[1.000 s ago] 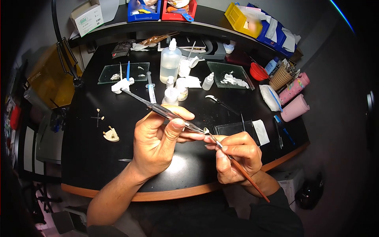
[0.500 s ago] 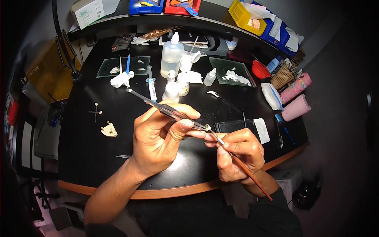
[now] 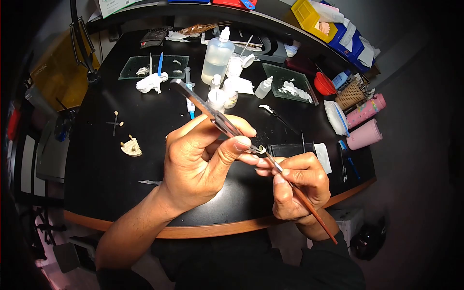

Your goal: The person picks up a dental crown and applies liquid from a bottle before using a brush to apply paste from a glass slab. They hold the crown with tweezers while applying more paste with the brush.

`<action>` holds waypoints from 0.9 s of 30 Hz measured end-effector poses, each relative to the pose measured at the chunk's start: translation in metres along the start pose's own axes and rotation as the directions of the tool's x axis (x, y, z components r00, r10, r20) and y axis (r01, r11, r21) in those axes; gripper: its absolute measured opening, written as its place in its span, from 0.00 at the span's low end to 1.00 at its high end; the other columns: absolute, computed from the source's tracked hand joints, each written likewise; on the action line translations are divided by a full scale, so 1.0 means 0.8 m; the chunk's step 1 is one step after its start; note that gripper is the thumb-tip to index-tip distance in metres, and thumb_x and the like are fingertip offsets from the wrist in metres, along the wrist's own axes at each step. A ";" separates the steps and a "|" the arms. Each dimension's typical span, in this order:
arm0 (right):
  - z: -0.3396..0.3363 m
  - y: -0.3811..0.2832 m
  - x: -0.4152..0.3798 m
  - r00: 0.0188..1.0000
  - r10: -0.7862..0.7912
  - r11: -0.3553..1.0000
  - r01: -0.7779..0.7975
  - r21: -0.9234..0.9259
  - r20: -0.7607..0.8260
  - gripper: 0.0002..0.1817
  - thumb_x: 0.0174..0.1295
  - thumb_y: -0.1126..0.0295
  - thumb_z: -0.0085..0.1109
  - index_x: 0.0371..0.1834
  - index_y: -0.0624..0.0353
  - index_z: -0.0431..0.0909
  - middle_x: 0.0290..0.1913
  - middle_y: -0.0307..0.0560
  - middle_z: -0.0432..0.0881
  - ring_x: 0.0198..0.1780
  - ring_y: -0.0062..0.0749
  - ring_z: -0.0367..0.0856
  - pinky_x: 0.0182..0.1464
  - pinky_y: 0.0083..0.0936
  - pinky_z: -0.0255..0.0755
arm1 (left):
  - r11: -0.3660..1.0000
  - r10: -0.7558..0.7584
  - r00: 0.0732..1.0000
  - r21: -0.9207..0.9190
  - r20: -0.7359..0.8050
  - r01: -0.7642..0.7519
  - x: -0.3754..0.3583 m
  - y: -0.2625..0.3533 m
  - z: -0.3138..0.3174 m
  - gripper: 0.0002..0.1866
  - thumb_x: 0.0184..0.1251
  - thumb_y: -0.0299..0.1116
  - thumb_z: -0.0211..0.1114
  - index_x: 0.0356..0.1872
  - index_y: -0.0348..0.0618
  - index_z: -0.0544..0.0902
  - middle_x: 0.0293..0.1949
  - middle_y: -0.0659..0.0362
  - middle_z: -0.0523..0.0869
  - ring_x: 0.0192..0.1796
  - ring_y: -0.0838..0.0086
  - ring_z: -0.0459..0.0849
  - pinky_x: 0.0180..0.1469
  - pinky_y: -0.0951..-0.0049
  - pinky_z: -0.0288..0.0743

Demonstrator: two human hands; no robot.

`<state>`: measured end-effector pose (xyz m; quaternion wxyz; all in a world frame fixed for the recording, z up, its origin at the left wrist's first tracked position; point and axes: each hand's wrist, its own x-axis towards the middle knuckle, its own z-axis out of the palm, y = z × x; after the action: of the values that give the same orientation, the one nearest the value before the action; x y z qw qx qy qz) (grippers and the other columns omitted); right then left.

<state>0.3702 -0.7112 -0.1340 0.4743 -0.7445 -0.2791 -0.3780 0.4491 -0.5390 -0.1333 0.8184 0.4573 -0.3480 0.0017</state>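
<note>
One clear bottle (image 3: 216,57) holds liquid beyond both hands' (image 3: 203,166) tweezers (image 3: 212,116)

The piece (image 3: 261,149) at the tweezers' (image 3: 212,115) tips is too small to identify; it sits just where the brush (image 3: 298,194) tip meets it, and the bristles cannot be made out. The left hand (image 3: 200,166) covers the middle of the tweezers, and the right hand (image 3: 295,186) hides part of the brush handle. Beyond the bottle (image 3: 217,54), the bins (image 3: 314,14) on the shelf are cut off by the top edge. Labels on the bottle and the small jars (image 3: 222,95) near it are unreadable. The white lumps on the glass slab (image 3: 290,83) right of the bottle are blurred.
</note>
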 end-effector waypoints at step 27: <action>0.003 0.002 0.003 1.000 0.001 1.000 -0.001 0.011 0.010 0.07 0.57 0.91 0.55 0.35 0.71 0.71 0.35 0.56 0.75 0.38 0.45 0.89 0.40 0.30 0.89 | 0.992 0.031 0.991 0.113 0.131 -0.046 0.000 -0.003 -0.008 0.13 0.78 0.29 0.53 0.47 0.24 0.74 0.47 0.47 0.80 0.42 0.61 0.90 0.44 0.68 0.91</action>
<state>0.3734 -0.7097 -0.1330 0.4772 -0.7438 -0.2833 -0.3725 0.4539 -0.5356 -0.1373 0.7659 0.4964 -0.4085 0.0083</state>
